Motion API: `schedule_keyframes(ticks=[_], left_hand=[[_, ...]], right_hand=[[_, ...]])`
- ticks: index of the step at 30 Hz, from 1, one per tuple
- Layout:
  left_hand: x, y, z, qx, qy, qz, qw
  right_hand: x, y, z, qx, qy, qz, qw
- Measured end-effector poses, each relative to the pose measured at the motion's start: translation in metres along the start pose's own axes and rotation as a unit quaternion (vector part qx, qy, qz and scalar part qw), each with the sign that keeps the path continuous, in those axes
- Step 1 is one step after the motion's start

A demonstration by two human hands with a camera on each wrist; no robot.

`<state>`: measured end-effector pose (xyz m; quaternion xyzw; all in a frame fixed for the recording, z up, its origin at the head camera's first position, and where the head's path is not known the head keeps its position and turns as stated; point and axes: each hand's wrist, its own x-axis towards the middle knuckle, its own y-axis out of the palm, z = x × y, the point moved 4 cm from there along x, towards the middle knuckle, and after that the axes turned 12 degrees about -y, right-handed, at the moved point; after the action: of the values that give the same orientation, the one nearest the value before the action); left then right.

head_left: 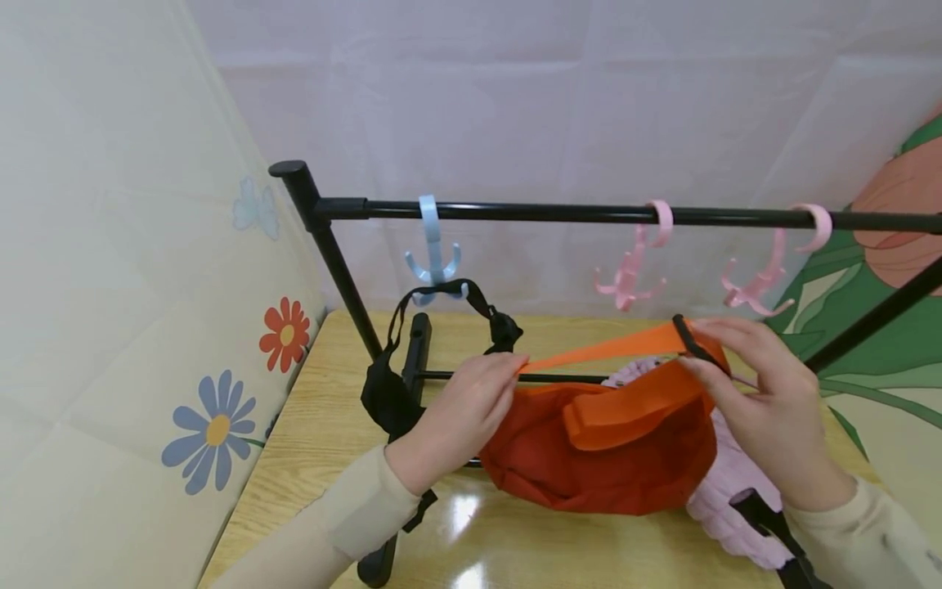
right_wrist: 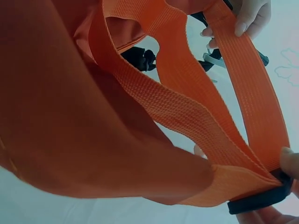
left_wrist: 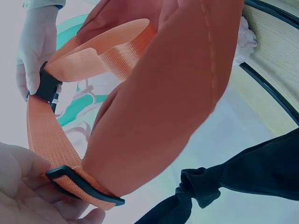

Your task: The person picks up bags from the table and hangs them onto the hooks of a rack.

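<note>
Both hands hold up a red-orange waist bag (head_left: pixel 603 458) by its orange strap (head_left: pixel 611 348). My left hand (head_left: pixel 471 401) pinches the strap at the bag's left end, near a black strap slider (left_wrist: pixel 84 184) in the left wrist view. At the other end, my right hand (head_left: pixel 769 401) grips the strap around a black buckle (head_left: pixel 695 339), thumb below and fingers above. A looped length of strap hangs across the bag's front. In the right wrist view the buckle (right_wrist: pixel 259 199) sits between thumb and fingers. The bag hangs in front of the rack, apart from its hooks.
A black rack bar (head_left: pixel 515 213) carries a light-blue hook (head_left: pixel 432 245) and two pink hooks (head_left: pixel 629 274). From the blue hook hangs a black strapped bag (head_left: pixel 390 397). A lilac quilted bag (head_left: pixel 736 491) lies behind the waist bag at right, above the wooden table (head_left: pixel 287 483).
</note>
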<state>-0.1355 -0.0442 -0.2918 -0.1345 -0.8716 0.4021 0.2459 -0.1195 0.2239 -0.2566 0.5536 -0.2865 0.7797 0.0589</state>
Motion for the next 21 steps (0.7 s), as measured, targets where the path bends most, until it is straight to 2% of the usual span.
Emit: schedule_keyframes(ticks=[5, 11, 17, 21], left_hand=[[0.0, -0.001, -0.001, 0.004, 0.012, -0.01, 0.9999], [0.003, -0.004, -0.005, 0.009, 0.023, -0.017, 0.9996], [0.006, -0.007, -0.007, 0.0, 0.039, -0.041, 0.9984], [0.009, -0.008, -0.01, -0.01, 0.045, -0.044, 0.998]], right_hand=[[0.003, -0.001, 0.001, 0.014, -0.011, -0.011, 1.0], [0.007, -0.003, 0.0, -0.001, -0.01, -0.025, 1.0], [0.014, -0.006, -0.001, -0.024, -0.001, -0.014, 1.0], [0.017, -0.008, -0.004, -0.016, 0.002, -0.012, 1.0]])
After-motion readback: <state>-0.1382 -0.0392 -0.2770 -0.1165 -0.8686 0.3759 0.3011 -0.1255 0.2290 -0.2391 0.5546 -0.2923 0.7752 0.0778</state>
